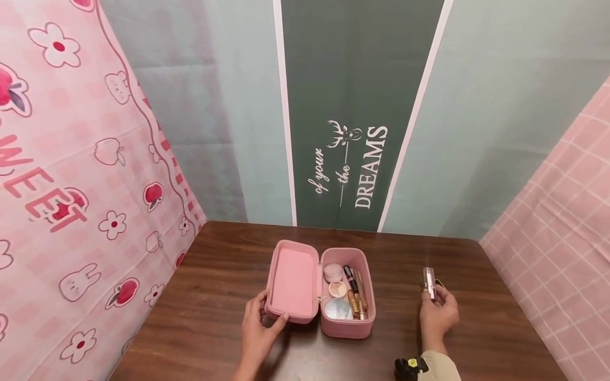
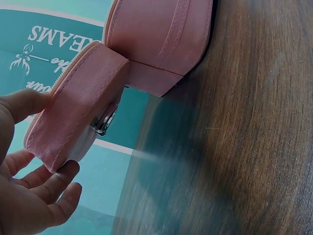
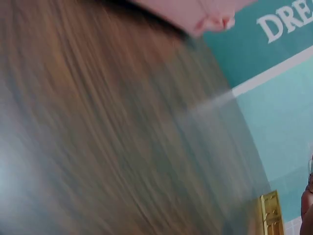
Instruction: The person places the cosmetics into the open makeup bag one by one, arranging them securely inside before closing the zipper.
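Note:
A pink zip-up makeup case (image 1: 348, 329) stands open on the table. My left hand (image 1: 257, 325) grips the raised lid (image 1: 293, 275) at its outer edge, thumb in front and fingers beneath, as the left wrist view (image 2: 36, 200) shows up close. Inside the case lie a round pale jar (image 1: 333, 272), a small compact (image 1: 337, 289), a round silvery compact (image 1: 338, 309) and several slim tubes (image 1: 353, 302). Off to the right, my right hand (image 1: 439, 312) pinches a slim silvery cosmetic tube (image 1: 429, 283). A gold ridged object (image 3: 271, 213) shows near the right fingers, partly cut off.
The brown wooden table (image 1: 395, 264) ends at a green and teal cloth backdrop (image 1: 362, 95). Pink patterned cloth (image 1: 109, 185) hangs on the left, pink checked cloth (image 1: 572, 211) on the right. A black strap device (image 1: 411, 367) sits on the right wrist.

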`<state>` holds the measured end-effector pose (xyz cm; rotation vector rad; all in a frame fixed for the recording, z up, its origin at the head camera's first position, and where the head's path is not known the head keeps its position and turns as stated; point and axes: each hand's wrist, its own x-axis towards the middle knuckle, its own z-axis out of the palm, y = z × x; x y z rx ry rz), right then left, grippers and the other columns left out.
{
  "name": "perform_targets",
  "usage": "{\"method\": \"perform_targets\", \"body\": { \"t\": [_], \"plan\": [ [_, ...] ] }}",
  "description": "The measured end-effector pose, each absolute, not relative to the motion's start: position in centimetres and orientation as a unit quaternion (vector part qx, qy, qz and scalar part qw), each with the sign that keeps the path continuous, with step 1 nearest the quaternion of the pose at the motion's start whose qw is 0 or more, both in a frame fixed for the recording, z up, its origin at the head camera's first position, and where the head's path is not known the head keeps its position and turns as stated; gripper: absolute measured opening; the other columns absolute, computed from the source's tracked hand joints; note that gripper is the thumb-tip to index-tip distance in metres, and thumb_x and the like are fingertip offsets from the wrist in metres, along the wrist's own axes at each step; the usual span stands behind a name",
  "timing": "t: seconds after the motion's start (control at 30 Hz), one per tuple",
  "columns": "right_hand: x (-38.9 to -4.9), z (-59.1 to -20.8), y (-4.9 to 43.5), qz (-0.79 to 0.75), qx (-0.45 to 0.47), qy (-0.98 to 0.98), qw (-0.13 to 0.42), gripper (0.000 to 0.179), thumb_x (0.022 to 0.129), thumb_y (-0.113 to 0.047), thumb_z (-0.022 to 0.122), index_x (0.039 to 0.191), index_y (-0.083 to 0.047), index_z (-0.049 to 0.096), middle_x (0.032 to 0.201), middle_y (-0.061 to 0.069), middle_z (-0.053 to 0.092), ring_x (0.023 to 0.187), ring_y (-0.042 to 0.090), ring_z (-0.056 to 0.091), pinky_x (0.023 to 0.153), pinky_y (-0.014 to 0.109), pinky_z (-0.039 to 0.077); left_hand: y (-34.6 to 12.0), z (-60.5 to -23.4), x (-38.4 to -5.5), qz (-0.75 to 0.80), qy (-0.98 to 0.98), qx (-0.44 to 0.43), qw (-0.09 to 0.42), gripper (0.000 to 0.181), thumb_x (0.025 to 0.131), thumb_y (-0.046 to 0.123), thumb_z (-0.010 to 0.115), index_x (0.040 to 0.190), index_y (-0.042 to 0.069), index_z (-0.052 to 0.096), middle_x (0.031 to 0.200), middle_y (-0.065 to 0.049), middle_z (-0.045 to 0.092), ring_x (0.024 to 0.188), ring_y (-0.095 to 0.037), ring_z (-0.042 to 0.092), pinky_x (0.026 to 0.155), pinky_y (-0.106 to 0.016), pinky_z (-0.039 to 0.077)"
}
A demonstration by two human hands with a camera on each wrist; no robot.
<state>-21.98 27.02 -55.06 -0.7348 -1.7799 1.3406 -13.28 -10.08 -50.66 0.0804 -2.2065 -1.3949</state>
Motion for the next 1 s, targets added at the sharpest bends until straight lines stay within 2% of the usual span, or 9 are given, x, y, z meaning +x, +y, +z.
{"method": "perform_targets", "body": {
  "t": [0.33,0.73,1.0],
  "plan": [
    [-19.8,-54.4,24.6,0.588,-0.282,-0.650,0.389,0.038,0.072,0.008,0.069,0.110,0.012,0.061,0.079,-0.016,0.054,0.071,0.000,0.051,0.065,0.006,0.041,-10.0,-50.7,-13.3,-0.526,-0.811,0.019,0.256,0.068,0.061,0.005,0.085,0.122,0.002,0.054,0.108,-0.007,0.053,0.084,-0.018,0.057,0.069,-0.038,0.050],
    [-18.5,-52.5,21.9,0.617,-0.265,-0.635,0.381,0.037,0.071,0.009,0.070,0.107,0.013,0.062,0.076,-0.014,0.057,0.068,0.000,0.052,0.061,0.006,0.042,-9.9,-50.6,-13.2,-0.524,-0.813,0.038,0.251,0.067,0.061,0.006,0.085,0.122,0.003,0.055,0.108,-0.007,0.053,0.083,-0.018,0.057,0.069,-0.039,0.050],
    [-18.9,-51.9,20.1,0.622,-0.266,-0.627,0.387,0.032,0.070,0.009,0.070,0.102,0.012,0.064,0.073,-0.013,0.059,0.063,-0.002,0.053,0.058,0.007,0.042,-9.9,-50.6,-13.2,-0.524,-0.812,0.029,0.254,0.068,0.062,0.006,0.085,0.122,0.002,0.054,0.108,-0.007,0.053,0.084,-0.018,0.057,0.071,-0.040,0.050]
  ]
}}
